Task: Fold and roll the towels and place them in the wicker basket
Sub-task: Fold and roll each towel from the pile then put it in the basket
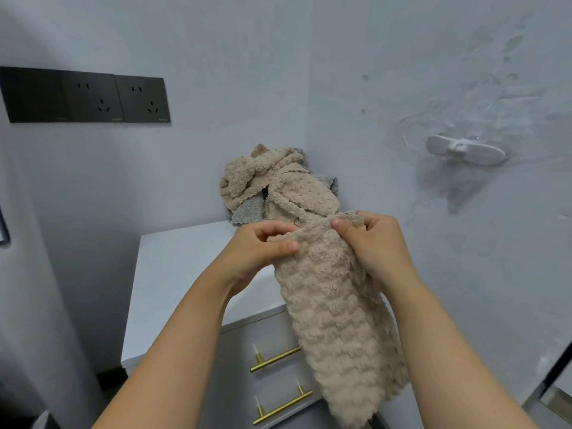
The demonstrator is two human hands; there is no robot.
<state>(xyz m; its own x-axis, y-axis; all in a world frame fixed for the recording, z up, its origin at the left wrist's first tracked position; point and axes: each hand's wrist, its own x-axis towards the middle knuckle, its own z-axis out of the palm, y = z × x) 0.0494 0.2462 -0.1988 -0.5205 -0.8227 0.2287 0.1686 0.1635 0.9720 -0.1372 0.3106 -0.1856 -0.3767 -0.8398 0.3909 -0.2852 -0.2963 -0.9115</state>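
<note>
A white worktop (173,274) meets the corner wall, heaped towels (272,184) behind. Left hand (263,252) and right hand (371,243) pinch a beige towel (334,320) hanging above it, fingers clamped on its top edge.

Two pale blue-grey walls meet in a corner (306,88) behind the bench (173,274). On the left wall (216,41) a black socket panel (85,99) runs in a row of three plates, two of them showing pin holes. The right wall (402,41) carries a white plastic hook (464,150), with smeared patches and scuffs around and above it. The bench has a white top and grey drawer fronts (238,351) below, fitted with two brass bar handles (275,359), one above the other. A dark frame edge (3,224) shows at the far left, and a metal-edged frame (554,394) at the lower right. The light is soft and even.
</note>
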